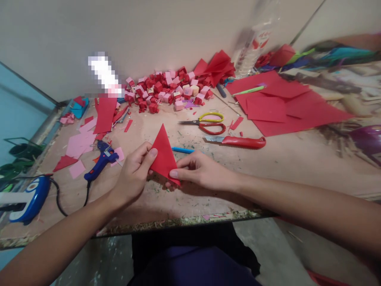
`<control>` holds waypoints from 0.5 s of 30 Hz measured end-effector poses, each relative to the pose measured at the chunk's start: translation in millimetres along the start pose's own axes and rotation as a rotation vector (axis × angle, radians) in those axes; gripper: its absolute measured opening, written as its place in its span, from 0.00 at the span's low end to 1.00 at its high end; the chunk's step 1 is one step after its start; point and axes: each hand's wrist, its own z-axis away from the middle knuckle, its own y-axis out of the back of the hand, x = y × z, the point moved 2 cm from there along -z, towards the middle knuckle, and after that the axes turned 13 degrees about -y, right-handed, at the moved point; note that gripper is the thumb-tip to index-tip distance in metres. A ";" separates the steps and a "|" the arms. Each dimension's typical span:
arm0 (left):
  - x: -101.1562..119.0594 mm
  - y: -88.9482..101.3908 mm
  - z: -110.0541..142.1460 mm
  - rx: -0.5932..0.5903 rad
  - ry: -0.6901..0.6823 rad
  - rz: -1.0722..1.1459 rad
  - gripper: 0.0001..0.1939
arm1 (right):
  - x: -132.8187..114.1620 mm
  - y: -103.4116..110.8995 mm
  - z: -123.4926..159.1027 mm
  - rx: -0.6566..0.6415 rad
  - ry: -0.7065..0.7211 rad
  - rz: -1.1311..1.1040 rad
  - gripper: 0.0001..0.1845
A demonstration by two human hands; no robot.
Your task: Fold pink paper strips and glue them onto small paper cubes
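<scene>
Between my hands a red paper triangle (163, 155) is held up over the front of the table. My left hand (138, 167) pinches its left edge, thumb on top. My right hand (199, 171) grips the lower right corner between thumb and fingers. A blue pen-like stick (183, 150) lies just behind the paper, partly hidden by it and by my right hand. Farther back are scissors (205, 122) with one yellow and one red handle. Beside them rests a knife (238, 142) with a red handle.
A blue glue gun (101, 161) with a cord lies left, near pink paper scraps (80, 143). Many small red and pink paper cubes (166, 89) are heaped against the wall. Red paper sheets (276, 103) with a green pen (249, 90), and a plastic bottle (253, 47), are at right.
</scene>
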 end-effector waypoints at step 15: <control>4.5 5.9 -5.4 0.055 0.026 0.068 0.17 | -3.0 0.8 -0.2 0.020 0.028 0.041 0.23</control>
